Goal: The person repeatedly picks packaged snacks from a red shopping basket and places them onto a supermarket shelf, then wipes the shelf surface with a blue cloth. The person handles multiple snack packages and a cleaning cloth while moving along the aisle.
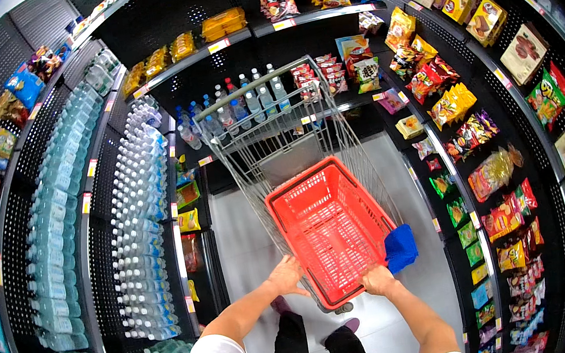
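A red plastic shopping basket [333, 247] with slotted walls rests at the near end of a grey wire shopping cart [288, 157]. It holds nothing. My right hand [378, 279] has its fingers closed over the basket's near rim, towards the right corner. On the basket's left, my left hand [288, 275] is spread, thumb apart from the fingers, by the near left side; whether it presses on basket or cart is unclear. A blue cloth [401, 247] hangs at the basket's right rim, just beyond my right hand.
Shelves of bottled water [54, 252] and smaller bottles [138, 231] line the left. Bagged snacks [501, 213] fill the right-hand shelves. Across the cart's far end runs a shelf with bottles [254, 107] and snack packs. Grey floor [241, 224] shows on both sides of the cart.
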`<control>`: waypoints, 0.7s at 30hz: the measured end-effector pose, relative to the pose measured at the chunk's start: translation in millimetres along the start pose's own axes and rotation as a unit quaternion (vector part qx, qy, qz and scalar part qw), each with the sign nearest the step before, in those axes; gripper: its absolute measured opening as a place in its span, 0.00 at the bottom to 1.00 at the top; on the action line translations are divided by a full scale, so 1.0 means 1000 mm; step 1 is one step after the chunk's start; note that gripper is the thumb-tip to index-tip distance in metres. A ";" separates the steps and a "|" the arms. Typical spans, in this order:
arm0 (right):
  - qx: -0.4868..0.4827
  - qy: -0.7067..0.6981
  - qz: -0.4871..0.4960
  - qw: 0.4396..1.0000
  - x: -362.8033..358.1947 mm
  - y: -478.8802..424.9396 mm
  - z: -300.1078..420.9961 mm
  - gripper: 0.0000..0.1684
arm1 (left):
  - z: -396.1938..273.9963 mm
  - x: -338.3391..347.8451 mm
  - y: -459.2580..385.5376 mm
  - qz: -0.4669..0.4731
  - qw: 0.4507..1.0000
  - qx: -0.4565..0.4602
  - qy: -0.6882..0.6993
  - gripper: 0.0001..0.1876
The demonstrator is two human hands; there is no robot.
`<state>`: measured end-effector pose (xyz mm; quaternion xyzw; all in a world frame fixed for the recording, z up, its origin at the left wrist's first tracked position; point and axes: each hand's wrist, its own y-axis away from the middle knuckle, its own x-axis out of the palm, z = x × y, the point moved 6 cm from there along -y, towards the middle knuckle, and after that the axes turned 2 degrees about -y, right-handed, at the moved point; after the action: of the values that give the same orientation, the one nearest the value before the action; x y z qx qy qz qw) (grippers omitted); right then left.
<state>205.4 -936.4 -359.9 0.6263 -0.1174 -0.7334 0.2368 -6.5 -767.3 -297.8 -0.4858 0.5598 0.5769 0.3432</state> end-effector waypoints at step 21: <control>-0.022 0.138 -0.037 0.990 -0.060 -0.061 -0.113 0.20 | -0.027 -0.014 -0.048 0.016 0.972 -0.225 0.061 0.56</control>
<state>309.7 -840.0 -358.6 0.7198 -0.0445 -0.6509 0.2372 47.6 -784.6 -296.9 -0.5755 0.4434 0.6630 0.1809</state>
